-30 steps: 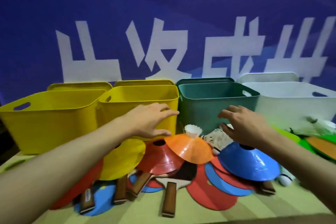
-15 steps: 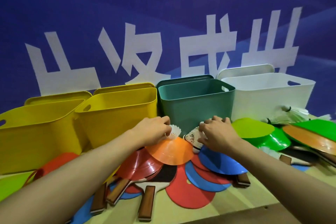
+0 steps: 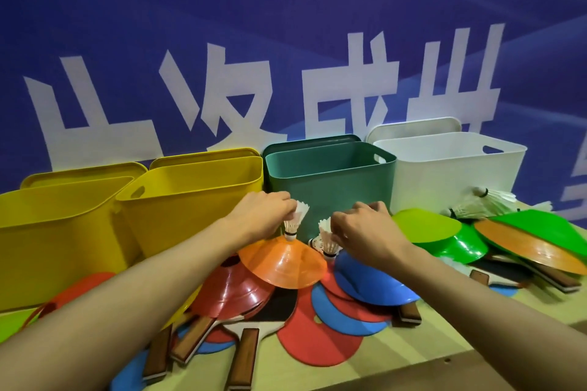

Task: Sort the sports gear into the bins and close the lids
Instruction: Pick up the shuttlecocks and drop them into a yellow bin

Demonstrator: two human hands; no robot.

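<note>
Both arms reach forward, palms down. The left hand pinches one shuttlecock above the orange cone; the right hand pinches another shuttlecock before the open green bin.

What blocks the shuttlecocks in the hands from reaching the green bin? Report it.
Nothing visible does. The left hand and right hand each hold a shuttlecock just in front of the green bin, whose top is open; its lid stands behind it.
</note>
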